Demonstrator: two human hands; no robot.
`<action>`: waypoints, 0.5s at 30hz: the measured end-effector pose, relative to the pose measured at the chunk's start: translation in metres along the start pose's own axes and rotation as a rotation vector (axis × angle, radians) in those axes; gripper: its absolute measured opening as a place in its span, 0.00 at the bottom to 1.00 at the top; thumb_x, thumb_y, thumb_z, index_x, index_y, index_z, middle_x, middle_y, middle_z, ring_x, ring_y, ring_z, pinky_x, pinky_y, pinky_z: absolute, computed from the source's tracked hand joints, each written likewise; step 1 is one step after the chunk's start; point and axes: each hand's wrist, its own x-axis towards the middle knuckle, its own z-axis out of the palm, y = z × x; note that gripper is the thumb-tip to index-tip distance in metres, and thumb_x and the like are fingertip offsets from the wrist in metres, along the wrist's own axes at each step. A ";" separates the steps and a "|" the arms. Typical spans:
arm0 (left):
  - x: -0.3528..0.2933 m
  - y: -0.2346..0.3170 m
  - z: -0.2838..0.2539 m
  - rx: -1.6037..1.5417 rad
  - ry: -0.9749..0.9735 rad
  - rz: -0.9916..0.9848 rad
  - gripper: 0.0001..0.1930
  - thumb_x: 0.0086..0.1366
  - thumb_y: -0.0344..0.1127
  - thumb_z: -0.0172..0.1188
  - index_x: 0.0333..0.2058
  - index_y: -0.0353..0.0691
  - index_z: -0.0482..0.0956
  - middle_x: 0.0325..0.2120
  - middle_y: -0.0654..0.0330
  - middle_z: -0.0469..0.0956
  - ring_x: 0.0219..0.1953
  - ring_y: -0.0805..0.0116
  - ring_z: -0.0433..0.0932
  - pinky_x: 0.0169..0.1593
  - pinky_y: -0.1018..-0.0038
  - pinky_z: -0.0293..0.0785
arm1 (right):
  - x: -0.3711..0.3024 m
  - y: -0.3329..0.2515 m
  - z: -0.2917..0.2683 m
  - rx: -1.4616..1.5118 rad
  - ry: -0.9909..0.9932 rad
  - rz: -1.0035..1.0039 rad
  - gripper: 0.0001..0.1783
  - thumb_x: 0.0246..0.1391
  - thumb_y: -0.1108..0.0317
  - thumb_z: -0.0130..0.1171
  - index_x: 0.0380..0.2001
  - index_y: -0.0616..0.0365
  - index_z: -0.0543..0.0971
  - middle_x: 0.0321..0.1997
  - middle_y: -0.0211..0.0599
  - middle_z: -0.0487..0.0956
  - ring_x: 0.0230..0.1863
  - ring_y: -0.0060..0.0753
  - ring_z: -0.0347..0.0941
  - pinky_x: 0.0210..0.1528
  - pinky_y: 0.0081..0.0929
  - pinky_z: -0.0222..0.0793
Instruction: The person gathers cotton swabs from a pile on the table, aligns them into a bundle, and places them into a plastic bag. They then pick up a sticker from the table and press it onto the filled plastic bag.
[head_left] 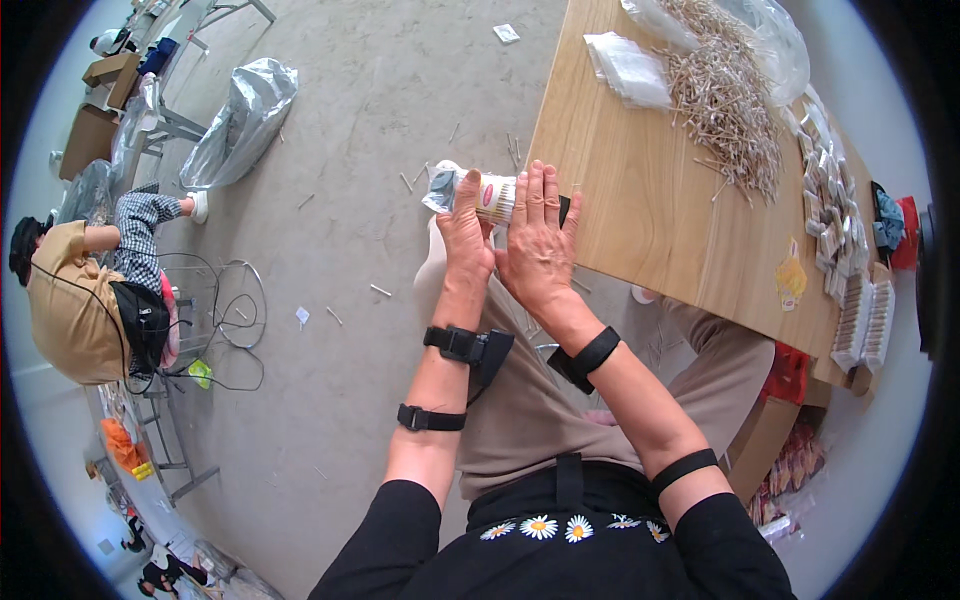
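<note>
A clear bag of cotton swabs (497, 198) with a printed label is held beside the near left corner of the table, over the floor. My left hand (466, 232) is closed round it, thumb up along its near side. The bag's loose, crinkled end sticks out to the left. My right hand (540, 235) lies with fingers stretched out against the bag's right end. Its palm side is hidden, and so are most of my left fingers. Farther up the table lies a heap of loose cotton swabs (728, 115), partly beside a large clear bag (782, 50).
The wooden table (660, 200) fills the right side. Flat clear bags (630, 70) lie near its far left edge, filled swab packs (862, 320) along its right edge. Loose swabs litter the floor. At left another person (75, 300) sits by a silver sack (245, 120).
</note>
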 end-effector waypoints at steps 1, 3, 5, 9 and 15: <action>0.002 -0.003 -0.002 -0.001 0.001 -0.001 0.17 0.60 0.42 0.74 0.42 0.44 0.78 0.37 0.67 0.80 0.35 0.75 0.80 0.37 0.74 0.81 | 0.001 0.000 0.000 -0.005 0.005 -0.014 0.56 0.43 0.56 0.70 0.71 0.69 0.56 0.80 0.51 0.47 0.82 0.48 0.36 0.77 0.64 0.28; 0.005 -0.008 -0.004 -0.009 -0.039 0.056 0.16 0.63 0.41 0.72 0.44 0.44 0.78 0.38 0.65 0.81 0.38 0.71 0.83 0.38 0.72 0.85 | 0.003 0.002 0.006 -0.017 0.034 -0.037 0.54 0.45 0.56 0.68 0.71 0.69 0.56 0.80 0.50 0.47 0.82 0.48 0.36 0.76 0.65 0.28; 0.002 -0.010 0.002 -0.008 -0.016 0.039 0.16 0.62 0.41 0.73 0.44 0.45 0.78 0.37 0.67 0.80 0.37 0.74 0.81 0.38 0.74 0.82 | 0.006 0.007 0.013 -0.034 0.066 -0.053 0.53 0.46 0.56 0.67 0.71 0.69 0.57 0.80 0.50 0.47 0.82 0.47 0.36 0.76 0.66 0.28; 0.001 -0.008 0.001 0.023 -0.001 0.014 0.16 0.61 0.41 0.74 0.43 0.46 0.78 0.36 0.70 0.79 0.38 0.77 0.79 0.37 0.76 0.80 | 0.006 0.008 0.010 -0.059 0.037 -0.091 0.55 0.45 0.55 0.69 0.72 0.65 0.56 0.80 0.47 0.47 0.82 0.47 0.36 0.77 0.65 0.26; 0.003 0.006 -0.012 0.048 -0.083 -0.062 0.17 0.58 0.41 0.76 0.42 0.45 0.79 0.34 0.70 0.78 0.36 0.77 0.79 0.37 0.75 0.79 | -0.001 0.006 -0.008 0.050 -0.054 -0.054 0.55 0.45 0.54 0.69 0.72 0.66 0.56 0.80 0.48 0.47 0.82 0.48 0.36 0.77 0.65 0.26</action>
